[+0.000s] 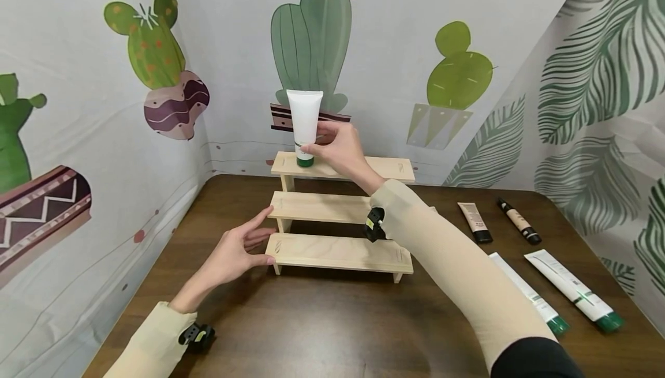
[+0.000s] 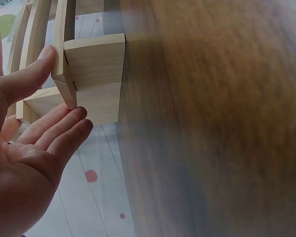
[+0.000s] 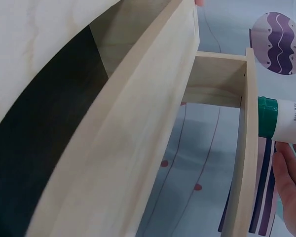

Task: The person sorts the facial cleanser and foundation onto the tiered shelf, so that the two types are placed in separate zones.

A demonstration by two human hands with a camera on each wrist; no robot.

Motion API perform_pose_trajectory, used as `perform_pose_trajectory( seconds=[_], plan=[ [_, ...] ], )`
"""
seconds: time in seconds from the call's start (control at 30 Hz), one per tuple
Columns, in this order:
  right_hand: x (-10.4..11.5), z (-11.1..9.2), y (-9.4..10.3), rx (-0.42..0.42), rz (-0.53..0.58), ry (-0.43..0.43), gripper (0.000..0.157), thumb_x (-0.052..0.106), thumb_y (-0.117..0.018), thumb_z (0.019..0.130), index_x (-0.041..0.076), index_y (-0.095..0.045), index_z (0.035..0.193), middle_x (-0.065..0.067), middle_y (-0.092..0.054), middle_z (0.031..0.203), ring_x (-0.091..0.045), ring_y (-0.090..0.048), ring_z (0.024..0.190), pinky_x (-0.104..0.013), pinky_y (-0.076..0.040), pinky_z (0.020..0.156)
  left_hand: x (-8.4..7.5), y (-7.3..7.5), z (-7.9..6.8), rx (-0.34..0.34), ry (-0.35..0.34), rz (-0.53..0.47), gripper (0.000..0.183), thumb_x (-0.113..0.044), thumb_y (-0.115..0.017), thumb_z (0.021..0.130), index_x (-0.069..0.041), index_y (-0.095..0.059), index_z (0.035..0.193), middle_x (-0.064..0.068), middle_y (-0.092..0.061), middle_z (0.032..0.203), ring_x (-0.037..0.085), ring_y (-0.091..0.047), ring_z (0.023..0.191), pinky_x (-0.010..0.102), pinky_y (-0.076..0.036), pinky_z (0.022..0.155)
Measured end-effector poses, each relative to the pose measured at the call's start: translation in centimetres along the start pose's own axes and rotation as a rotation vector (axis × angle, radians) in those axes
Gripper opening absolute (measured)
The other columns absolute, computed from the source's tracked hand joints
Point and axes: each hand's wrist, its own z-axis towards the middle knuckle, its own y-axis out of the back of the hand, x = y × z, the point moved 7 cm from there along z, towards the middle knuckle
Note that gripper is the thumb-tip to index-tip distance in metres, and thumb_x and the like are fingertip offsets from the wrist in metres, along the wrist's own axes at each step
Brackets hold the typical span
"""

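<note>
A white squeeze tube [image 1: 305, 115] with a green cap stands upright, cap down, at the left part of the top step of a three-step wooden stand [image 1: 322, 251]. My right hand [image 1: 340, 147] pinches it low, between thumb and fingers. Seen in the right wrist view, the green cap [image 3: 267, 117] meets the top board, or nearly so; any small gap is hard to tell. My left hand [image 1: 234, 254] touches the stand's left end with extended fingers, the thumb at the lowest step and the index finger at the middle one. In the left wrist view the fingers [image 2: 64, 126] lie along the board's corner.
On the brown table [image 1: 312, 332], right of the stand, lie two white tubes with green caps [image 1: 574, 291] [image 1: 530, 294], a small beige tube [image 1: 474, 222] and a slim dark-ended tube [image 1: 519, 221]. Behind the table hangs a cactus-printed cloth [image 1: 384, 49].
</note>
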Motion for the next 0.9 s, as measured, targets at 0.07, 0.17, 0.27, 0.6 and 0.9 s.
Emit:
perform_pose_trajectory(
  seconds=[0.07,0.17,0.27,0.6,0.9],
  plan=[
    [-0.06,0.03,-0.11,-0.002,-0.005,-0.003,0.05,0.013,-0.093,0.082,0.003,-0.075,0.128,-0.009,-0.079,0.112,-0.018,-0.077,0.091,-0.031,-0.062,0.084,-0.01,-0.01,0.01,0.001,0.001,0.0,0.109,0.003,-0.093,0.077,-0.023,-0.036,0.166,0.022,-0.067,0.135,0.033,-0.066,0.124,0.047,-0.055,0.104],
    [-0.17,0.11,-0.25,-0.004,-0.007,-0.005,0.05,0.013,-0.093,0.083,0.004,-0.075,0.129,-0.009,-0.079,0.112,-0.017,-0.077,0.092,-0.03,-0.062,0.084,-0.04,-0.03,0.03,0.0,0.001,0.001,0.109,0.003,-0.093,0.077,-0.022,-0.036,0.166,0.023,-0.067,0.135,0.034,-0.066,0.124,0.047,-0.055,0.104],
    [-0.19,0.17,-0.32,-0.01,-0.009,-0.002,0.05,0.013,-0.093,0.083,0.004,-0.075,0.128,-0.009,-0.079,0.111,-0.017,-0.077,0.092,-0.03,-0.062,0.084,-0.07,-0.04,0.03,-0.001,0.003,0.001,0.109,0.003,-0.093,0.077,-0.022,-0.036,0.166,0.022,-0.067,0.135,0.034,-0.066,0.124,0.047,-0.055,0.103],
    [0.13,0.3,-0.63,0.009,-0.067,0.023,0.05,0.016,-0.092,0.084,0.007,-0.075,0.13,-0.006,-0.079,0.107,-0.015,-0.076,0.09,-0.031,-0.06,0.082,-0.13,0.01,-0.02,-0.001,0.003,0.0,0.11,0.003,-0.093,0.077,-0.022,-0.035,0.167,0.022,-0.067,0.135,0.033,-0.066,0.124,0.048,-0.055,0.103],
    [0.18,0.14,-0.69,0.003,-0.073,0.022,0.051,0.016,-0.093,0.084,0.007,-0.074,0.131,-0.007,-0.079,0.107,-0.015,-0.076,0.089,-0.031,-0.06,0.081,-0.09,-0.04,-0.02,0.001,0.003,-0.013,0.11,0.004,-0.093,0.076,-0.021,-0.035,0.167,0.023,-0.067,0.135,0.034,-0.066,0.125,0.049,-0.055,0.103]
  ],
)
